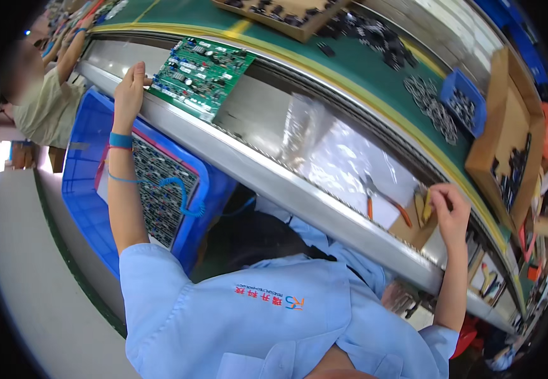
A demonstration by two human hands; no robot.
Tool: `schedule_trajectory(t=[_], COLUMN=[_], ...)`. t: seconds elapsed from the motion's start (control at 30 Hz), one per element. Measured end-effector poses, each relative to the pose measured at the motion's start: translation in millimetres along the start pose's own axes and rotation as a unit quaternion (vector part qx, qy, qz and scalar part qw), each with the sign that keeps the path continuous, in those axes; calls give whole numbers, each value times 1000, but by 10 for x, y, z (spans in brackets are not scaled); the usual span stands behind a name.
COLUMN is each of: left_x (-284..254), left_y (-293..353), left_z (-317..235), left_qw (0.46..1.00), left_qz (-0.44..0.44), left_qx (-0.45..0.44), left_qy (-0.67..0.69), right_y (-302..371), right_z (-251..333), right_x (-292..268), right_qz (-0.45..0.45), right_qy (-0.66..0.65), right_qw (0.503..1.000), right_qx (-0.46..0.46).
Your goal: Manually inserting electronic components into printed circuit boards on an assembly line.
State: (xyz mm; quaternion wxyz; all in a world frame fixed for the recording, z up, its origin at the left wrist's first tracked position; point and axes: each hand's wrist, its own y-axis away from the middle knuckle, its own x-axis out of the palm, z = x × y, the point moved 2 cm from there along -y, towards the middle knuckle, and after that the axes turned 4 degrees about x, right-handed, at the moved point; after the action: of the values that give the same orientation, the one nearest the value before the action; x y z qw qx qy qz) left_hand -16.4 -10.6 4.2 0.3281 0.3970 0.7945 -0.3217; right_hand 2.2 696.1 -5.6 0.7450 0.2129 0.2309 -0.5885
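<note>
Green rectangular circuit board [201, 77] lies across silver metal rails [258, 159]; left hand [129, 98] fingers meet its edge, grip unclear. The right hand [452, 215] curls its fingers beside a yellow-handled tool [427, 207], hold unclear. Probably tool pickup; next likely needs the board steadied.

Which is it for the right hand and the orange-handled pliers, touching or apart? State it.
Apart: the head view shows a plain gap between the right hand and the pliers.
</note>
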Motion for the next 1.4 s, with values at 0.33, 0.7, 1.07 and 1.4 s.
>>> schedule_trajectory(t=[0.33, 0.7, 1.07, 1.4], left_x=[659, 883, 2179, 2419], left_y=[1429, 2044, 691, 817], left_z=[-1946, -3242, -3644, -3977], left_qw=[941, 833, 920, 895], left_qz=[199, 246, 94, 70], left_qx=[275, 475, 375, 440], left_qy=[5, -143, -59, -5], right_y=[304, -365, -436, -1542], right_z=[-145, -412, -367, 674], right_x=[-870, -1776, -1648, -947], right_qz=[-165, -198, -161, -75], right_qy=[40, 250, 141, 495], right_qw=[982, 946, 977, 861], right_qx=[-78, 54, 10, -87])
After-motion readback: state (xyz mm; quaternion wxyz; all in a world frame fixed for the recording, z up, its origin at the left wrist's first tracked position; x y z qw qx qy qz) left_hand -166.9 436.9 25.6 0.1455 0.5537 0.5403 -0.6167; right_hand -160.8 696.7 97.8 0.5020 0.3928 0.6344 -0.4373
